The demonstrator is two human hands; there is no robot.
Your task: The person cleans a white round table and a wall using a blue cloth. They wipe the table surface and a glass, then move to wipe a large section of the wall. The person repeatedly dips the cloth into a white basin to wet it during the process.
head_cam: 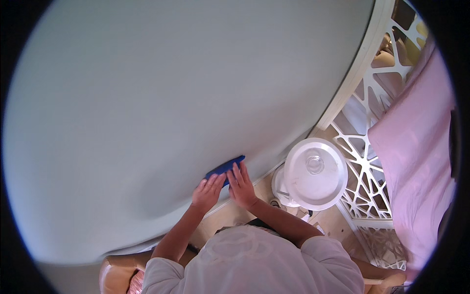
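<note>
A folded blue cloth lies against a broad, pale grey wall in front of me. My left hand holds the cloth's left end under its fingers. Over the right part of the cloth, my right hand spreads its fingers and presses it to the wall. Both palms face the wall, and the hands nearly touch each other. Much of the cloth's lower side is hidden behind the fingers.
Right of my hands stands a small round white table with a clear glass dish on it. Beyond are a white lattice screen and a hanging pink cloth. A tan chair stands close behind my left side.
</note>
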